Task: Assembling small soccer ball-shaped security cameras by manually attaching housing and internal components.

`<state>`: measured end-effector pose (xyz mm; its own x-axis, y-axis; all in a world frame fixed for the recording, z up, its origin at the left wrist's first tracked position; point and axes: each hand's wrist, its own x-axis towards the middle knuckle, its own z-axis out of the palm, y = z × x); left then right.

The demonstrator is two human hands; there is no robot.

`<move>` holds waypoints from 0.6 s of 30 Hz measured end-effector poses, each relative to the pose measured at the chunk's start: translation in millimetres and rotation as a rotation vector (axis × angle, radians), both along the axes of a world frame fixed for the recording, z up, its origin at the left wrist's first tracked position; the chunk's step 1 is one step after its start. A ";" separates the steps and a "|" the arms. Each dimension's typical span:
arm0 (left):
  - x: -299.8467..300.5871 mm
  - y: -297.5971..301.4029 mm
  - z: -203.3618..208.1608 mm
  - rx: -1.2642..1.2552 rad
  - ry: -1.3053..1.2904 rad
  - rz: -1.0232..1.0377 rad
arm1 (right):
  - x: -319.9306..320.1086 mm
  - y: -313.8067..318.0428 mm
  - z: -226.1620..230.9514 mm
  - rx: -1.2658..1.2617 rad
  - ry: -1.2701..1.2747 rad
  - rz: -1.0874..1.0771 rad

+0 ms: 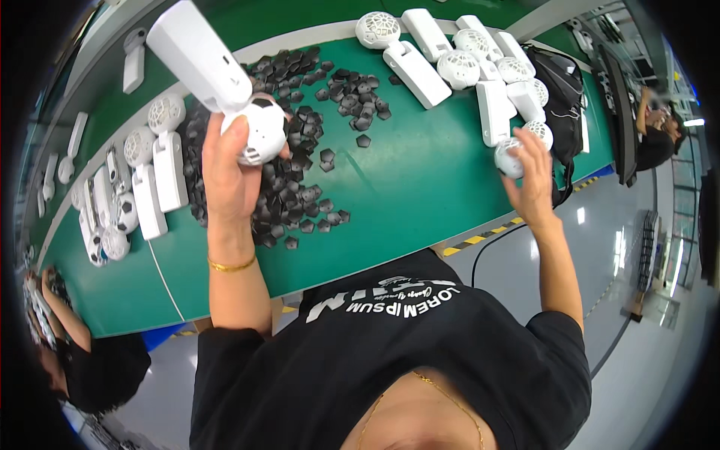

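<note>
My left hand point(234, 154) is closed around the ball end of a white device point(264, 131), raised above the table. Black pentagons dot its round head, and a long white rectangular body point(196, 56) tilts up and to the left. Below and around that hand spreads a pile of loose black pentagon pieces point(289, 202). Over at the right, my right hand point(531, 169) has its fingers curled over a white ball head point(508, 157) at the near end of a group of similar devices. The fingers partly cover this ball, and how firmly they grip is hard to see.
Several white ball-headed devices point(459, 69) lie at the back right of the green table point(405, 172). More white devices point(150, 161) rest at the left. A black bag point(564, 105) stands by the right edge. Another person point(97, 360) sits at the lower left.
</note>
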<state>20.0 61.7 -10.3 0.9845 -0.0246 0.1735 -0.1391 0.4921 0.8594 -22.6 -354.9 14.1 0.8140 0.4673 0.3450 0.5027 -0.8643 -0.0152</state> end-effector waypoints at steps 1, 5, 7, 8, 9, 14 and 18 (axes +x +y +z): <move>-2.0 0.8 1.2 0.024 0.014 0.008 | -1.1 8.6 15.9 -0.105 0.070 -0.096; -2.4 -1.6 -0.2 0.008 0.046 0.007 | 7.0 31.6 34.6 -0.132 0.055 -0.126; -1.9 -4.0 -0.9 0.016 0.064 0.002 | 21.6 58.0 24.9 0.172 -0.004 0.021; -0.7 -5.1 -1.9 0.018 0.078 -0.012 | 26.4 79.4 17.9 0.366 0.159 0.017; 0.6 -6.1 -4.9 0.015 0.079 -0.022 | 29.3 102.3 10.5 0.555 0.324 0.010; 0.7 -10.1 -6.4 0.063 0.081 -0.080 | 40.1 168.1 -42.4 0.415 0.298 -0.063; -1.3 -11.5 -4.7 0.051 0.106 -0.097 | 42.0 181.3 -46.9 0.441 0.277 -0.131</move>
<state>18.6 50.2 -15.1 0.9898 -0.1270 0.0648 0.0000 0.4544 0.8908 19.4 -173.6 -32.7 0.9443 0.2146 0.2493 0.3162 -0.8010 -0.5083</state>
